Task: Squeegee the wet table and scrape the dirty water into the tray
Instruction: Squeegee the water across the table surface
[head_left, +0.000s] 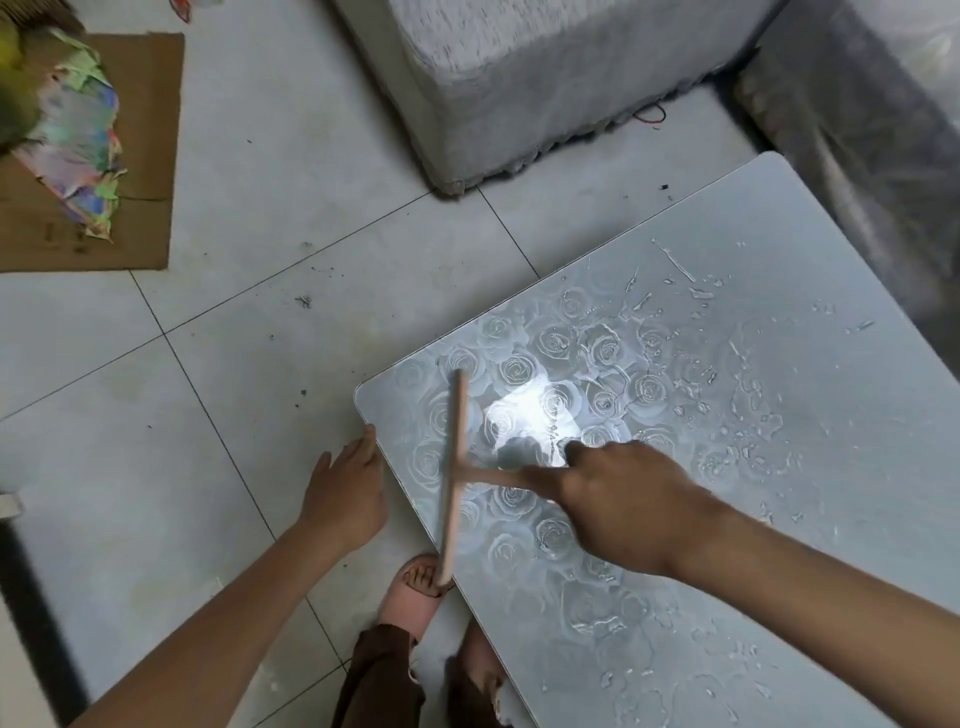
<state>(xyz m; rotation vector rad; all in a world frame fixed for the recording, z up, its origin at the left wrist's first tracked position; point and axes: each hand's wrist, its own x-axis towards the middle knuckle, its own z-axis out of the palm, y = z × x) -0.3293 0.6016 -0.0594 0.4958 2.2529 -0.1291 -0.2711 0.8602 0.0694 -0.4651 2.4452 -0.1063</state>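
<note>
One pale tiled floor (260, 389) fills most of what I see, speckled with dark crumbs. On it stands one table (779, 249), its grey top printed with roses and running from my legs out to the far right. Water lies on it in many beads and streaks (675, 265), thickest over the middle and the right side, with a bright glare spot near my fist.

Two grey cloth-covered pieces of furniture sit beyond it: a big block (545, 78) at the top and a darker one (857, 156) along the right edge. One flat sheet of cardboard (145, 130) lies at the far left, with one heap of crumpled coloured paper (78, 130) on it.

My right hand (623, 504) is curled round the handle of the single T-shaped squeegee (454, 467), with one finger laid out along the handle. Its long pale bar runs down the table's left side, close to the rim, and its near end juts past the rim above my foot. Whether the bar presses on the top, I cannot tell.

My left hand (345, 493) is flat and holds nothing, its fingers straight, one fingertip at the table's left rim.

Two pink slippers (410, 597) (478, 654) show below, the second partly under the table.
</note>
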